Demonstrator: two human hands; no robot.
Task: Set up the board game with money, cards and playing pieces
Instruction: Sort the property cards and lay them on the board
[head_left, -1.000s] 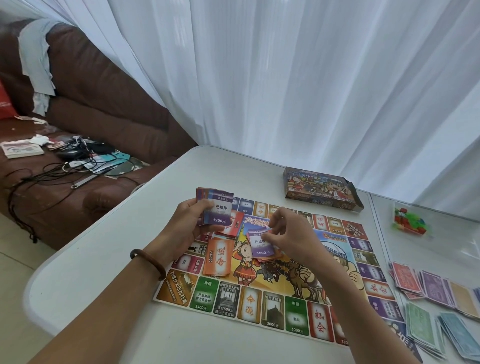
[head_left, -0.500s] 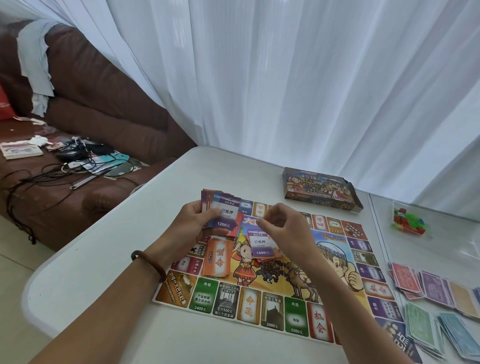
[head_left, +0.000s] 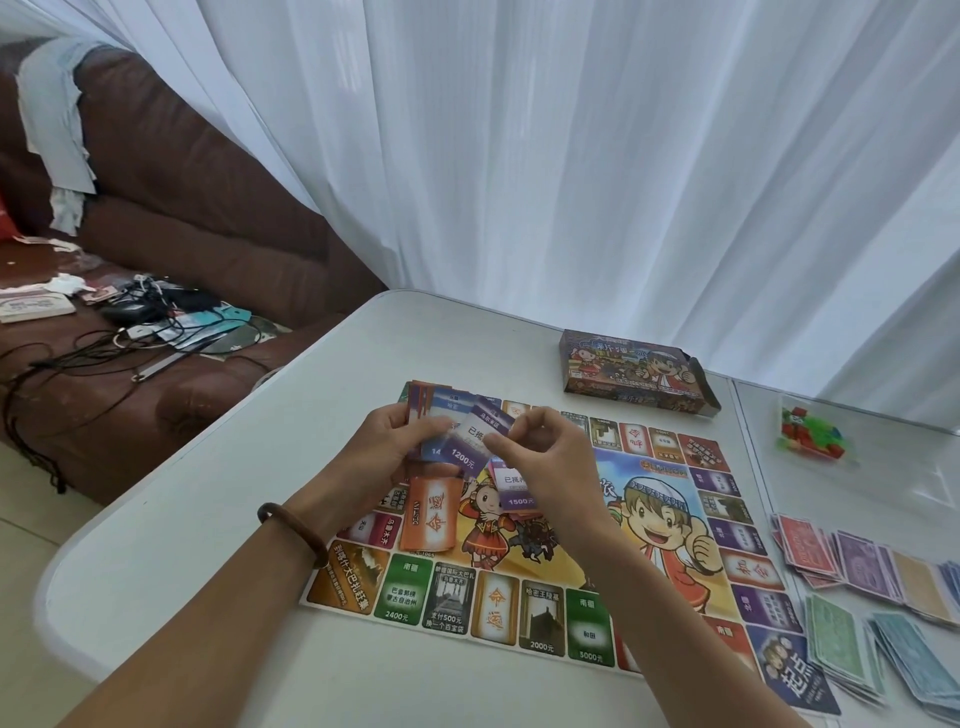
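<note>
The colourful game board (head_left: 670, 525) lies flat on the white table. Above its far left corner my left hand (head_left: 384, 452) grips a fanned stack of property cards (head_left: 441, 410). My right hand (head_left: 550, 467) is against that fan, with thumb and forefinger pinching the right edge of the top purple card (head_left: 465, 441), marked 1200. Just below, a small pile of purple cards (head_left: 514, 491) showing 1500 lies on the board's middle. An orange card pile (head_left: 431, 514) sits to its left. Paper money (head_left: 857, 566) lies in coloured piles at the right.
The open game box (head_left: 634, 374) stands beyond the board. A clear bag of coloured playing pieces (head_left: 810, 436) lies at the far right. More green and blue notes (head_left: 841, 644) reach the near right edge. A brown sofa (head_left: 208, 249) with cables stands left of the table (head_left: 208, 545).
My right hand left a purple 1500 card on the pile on the board, then rose to the fan in my left hand and now pinches its top card.
</note>
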